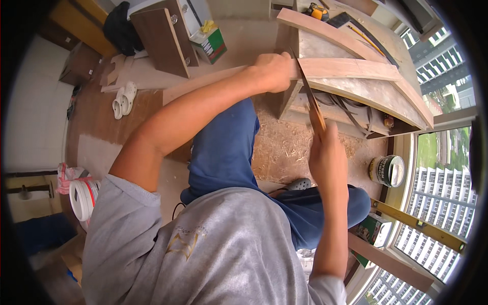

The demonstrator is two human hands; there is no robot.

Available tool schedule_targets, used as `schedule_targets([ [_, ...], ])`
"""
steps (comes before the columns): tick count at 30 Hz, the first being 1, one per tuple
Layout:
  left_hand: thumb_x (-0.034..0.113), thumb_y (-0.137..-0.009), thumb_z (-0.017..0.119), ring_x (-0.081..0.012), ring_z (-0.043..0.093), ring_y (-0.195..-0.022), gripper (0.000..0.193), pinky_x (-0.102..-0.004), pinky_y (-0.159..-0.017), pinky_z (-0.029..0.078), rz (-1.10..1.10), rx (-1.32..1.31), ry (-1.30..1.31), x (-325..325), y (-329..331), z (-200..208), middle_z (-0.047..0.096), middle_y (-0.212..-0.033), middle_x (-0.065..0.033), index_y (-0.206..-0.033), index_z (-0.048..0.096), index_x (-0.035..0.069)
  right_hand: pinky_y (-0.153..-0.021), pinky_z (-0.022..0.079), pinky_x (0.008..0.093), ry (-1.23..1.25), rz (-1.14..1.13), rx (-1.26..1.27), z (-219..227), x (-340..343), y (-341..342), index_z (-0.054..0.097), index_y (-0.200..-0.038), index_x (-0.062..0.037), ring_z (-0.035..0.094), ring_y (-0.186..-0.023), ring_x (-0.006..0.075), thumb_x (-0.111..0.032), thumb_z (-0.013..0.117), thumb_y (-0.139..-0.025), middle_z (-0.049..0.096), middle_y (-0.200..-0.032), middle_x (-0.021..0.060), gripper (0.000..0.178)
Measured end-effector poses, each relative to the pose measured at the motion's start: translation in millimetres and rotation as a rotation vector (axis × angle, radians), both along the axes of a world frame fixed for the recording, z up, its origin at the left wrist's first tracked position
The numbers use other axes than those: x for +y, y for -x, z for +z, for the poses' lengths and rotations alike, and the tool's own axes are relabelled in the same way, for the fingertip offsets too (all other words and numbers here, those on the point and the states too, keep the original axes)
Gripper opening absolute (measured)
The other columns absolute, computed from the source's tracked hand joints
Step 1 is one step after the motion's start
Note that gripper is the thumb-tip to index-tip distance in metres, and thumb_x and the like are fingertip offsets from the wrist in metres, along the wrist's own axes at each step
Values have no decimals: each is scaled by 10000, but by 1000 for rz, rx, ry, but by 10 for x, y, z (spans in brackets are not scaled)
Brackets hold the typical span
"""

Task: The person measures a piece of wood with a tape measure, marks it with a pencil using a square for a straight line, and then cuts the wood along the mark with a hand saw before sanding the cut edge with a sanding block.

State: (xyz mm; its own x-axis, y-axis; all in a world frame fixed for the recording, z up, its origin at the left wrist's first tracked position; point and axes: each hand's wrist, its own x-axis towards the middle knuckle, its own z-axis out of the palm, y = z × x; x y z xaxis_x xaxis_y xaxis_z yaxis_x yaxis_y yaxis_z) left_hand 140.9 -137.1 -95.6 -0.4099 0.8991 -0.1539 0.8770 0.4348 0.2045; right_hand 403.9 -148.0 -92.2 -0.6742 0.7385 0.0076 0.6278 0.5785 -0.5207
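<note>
My left hand [277,72] is closed around a long pale wooden board [353,68], which lies across the near side of a wooden workbench [325,47]. My right hand [327,152] grips the wooden handle of a handsaw [308,94]. The saw's thin dark blade slants up and crosses the board just right of my left hand. How deep its teeth sit in the wood cannot be made out. Another long board [330,31] lies on the bench farther back. My left knee is bent beneath the board.
On the bench lie a yellow-black tape measure [319,12] and a pencil [368,41]. Below, wood shavings [287,147] litter the floor. To the right stand a paint can [387,171] and a yellow spirit level [419,225] by the window; cabinet panels [160,43] and clogs [124,100] are left.
</note>
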Motion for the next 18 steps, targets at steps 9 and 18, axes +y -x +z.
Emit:
schedule_targets([
  [9,171,-851,675,-449,713,-1040,401,-500,-909,564,-3,-5,-34,-73,78,-45,718,-1062,-320,-1142,567,-82,-682,489,627,87,-19,-35,301,-165,-80,465,-1091,-22,650,-784,538,-174,547,-1029,672,-815,322,183],
  [18,155,-845,675,-450,711,-1061,410,-495,-917,565,-44,23,-44,41,-66,-63,714,-1080,-330,-1156,572,-91,-667,493,631,-75,28,84,17,255,289,460,-1073,-24,653,-775,540,-199,548,-1036,669,-798,325,199],
])
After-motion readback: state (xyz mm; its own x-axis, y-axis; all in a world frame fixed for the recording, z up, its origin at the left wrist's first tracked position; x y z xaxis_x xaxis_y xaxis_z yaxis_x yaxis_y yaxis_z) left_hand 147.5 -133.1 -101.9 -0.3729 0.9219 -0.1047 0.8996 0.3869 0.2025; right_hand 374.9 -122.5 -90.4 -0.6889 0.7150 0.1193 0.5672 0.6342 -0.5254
